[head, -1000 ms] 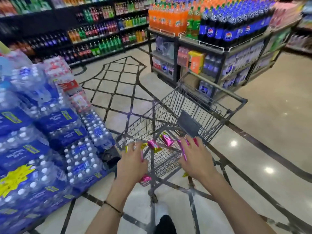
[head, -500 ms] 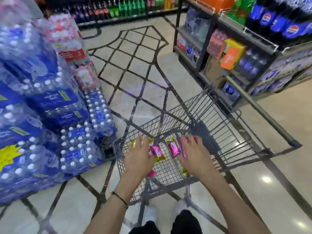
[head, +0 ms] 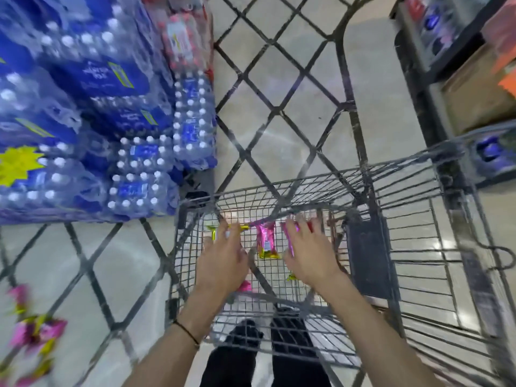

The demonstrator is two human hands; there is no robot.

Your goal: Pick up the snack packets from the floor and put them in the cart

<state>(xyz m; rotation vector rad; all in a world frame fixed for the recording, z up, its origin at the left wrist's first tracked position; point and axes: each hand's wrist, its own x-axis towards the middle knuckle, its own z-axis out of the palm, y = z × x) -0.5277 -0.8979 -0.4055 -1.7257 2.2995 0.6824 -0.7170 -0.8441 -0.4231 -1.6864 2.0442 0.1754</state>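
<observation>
Left hand [head: 223, 263], right hand [head: 308, 254] seemingly flat on foil packets [head: 266, 241], wire cart [head: 279, 188].

The left hand [head: 223, 263] covers most of a pink-and-yellow foil snack packet [head: 213, 233] in the grey wire cart [head: 391, 174]. The right hand [head: 310, 255] hides most of another pink foil packet [head: 290, 238]. I can't tell whether either hand grips. The pink packets on the floor [head: 33, 331], well left of the cart, are motion-blurred and cut off at the frame's left edge.
</observation>
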